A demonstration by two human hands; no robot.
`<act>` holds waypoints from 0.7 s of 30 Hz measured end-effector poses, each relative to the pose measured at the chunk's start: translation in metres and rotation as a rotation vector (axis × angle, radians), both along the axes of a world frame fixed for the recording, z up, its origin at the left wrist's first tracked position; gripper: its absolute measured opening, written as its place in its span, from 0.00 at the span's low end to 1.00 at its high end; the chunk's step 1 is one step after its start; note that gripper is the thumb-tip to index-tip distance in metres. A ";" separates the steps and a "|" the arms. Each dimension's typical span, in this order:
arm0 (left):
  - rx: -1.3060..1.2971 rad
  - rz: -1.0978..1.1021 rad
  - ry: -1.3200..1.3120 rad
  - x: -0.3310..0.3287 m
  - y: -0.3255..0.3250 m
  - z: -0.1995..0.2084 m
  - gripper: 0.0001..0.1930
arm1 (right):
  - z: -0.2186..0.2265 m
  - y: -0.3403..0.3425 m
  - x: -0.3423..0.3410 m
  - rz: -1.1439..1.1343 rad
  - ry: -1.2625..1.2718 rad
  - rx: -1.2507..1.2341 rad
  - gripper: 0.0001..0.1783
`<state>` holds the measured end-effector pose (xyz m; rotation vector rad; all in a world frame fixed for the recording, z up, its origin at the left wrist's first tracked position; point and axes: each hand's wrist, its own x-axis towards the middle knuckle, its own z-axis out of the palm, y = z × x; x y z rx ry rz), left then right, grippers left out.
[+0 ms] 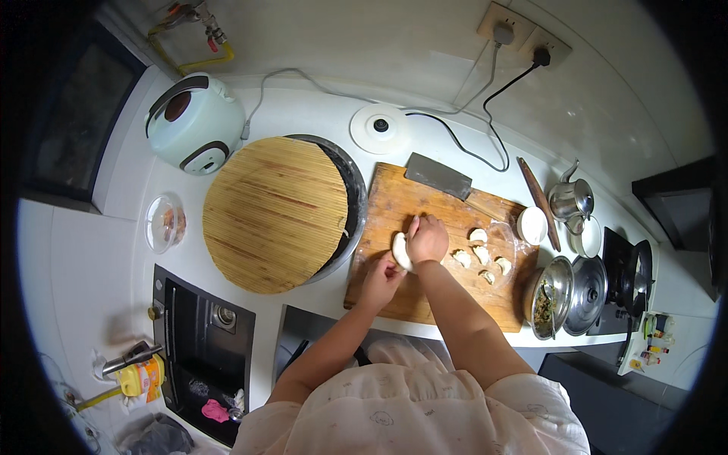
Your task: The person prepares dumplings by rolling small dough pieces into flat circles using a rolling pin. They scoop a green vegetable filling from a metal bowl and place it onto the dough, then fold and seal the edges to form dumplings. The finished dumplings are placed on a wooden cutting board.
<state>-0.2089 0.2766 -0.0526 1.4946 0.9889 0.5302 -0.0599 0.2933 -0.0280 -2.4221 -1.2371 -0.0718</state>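
Note:
A white, elongated piece of dough (400,251) is between my two hands, over the left part of a wooden cutting board (387,196). My left hand (384,279) pinches its lower end near the board's front edge. My right hand (428,240) is curled against its right side, with fingertips near the top; the palm side is hidden. To the right of that hand, several folded dumplings (481,254) lie on the board. A cleaver (437,176) rests across the board's far edge.
Left of the board, a round bamboo mat (275,216) covers most of a dark round pan (356,189). On the right stand a white bowl (532,225), a rolling pin (539,205), a steel bowl of filling (560,280) and a pan lid (588,296). A rice cooker (196,125) stands far left.

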 end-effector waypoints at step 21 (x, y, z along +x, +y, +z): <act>0.475 -0.293 0.132 -0.012 -0.009 0.028 0.27 | 0.036 -0.108 -0.026 0.263 0.290 0.235 0.10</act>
